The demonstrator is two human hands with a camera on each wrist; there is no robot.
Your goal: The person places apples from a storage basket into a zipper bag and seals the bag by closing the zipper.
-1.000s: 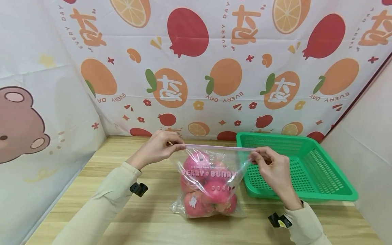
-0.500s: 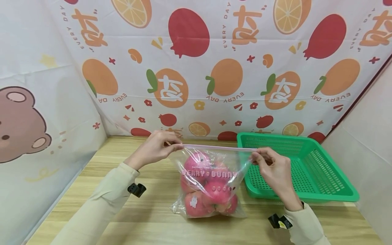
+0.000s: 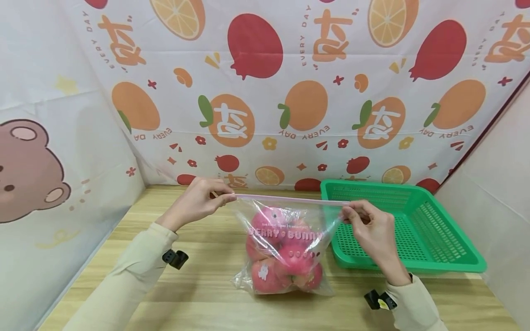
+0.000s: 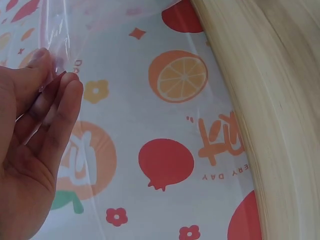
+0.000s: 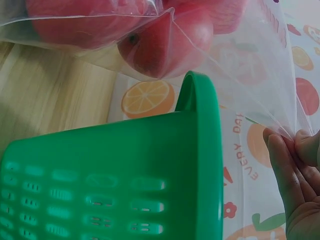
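A clear zip bag (image 3: 290,266) printed with BERRY BUNNY stands on the table, with several red apples (image 3: 269,276) inside it. Its pink top strip (image 3: 290,199) is stretched level between both hands. My left hand (image 3: 198,202) pinches the left top corner between thumb and fingertips; the left wrist view shows the film (image 4: 57,40) caught there. At the other end, my right hand (image 3: 372,230) pinches the right top corner. In the right wrist view the film (image 5: 260,100) runs up to the fingertips, past apples (image 5: 160,45) showing through it.
A green perforated basket (image 3: 447,265) sits on the right of the wooden table (image 3: 207,299), close beside the bag. No fruit shows in it. A fruit-printed cloth (image 3: 265,115) hangs behind the table, and a bear-printed one (image 3: 83,138) hangs on the left.
My left hand has slid a little to the left, out to the end of the top strip. The right hand and the apples have barely moved.
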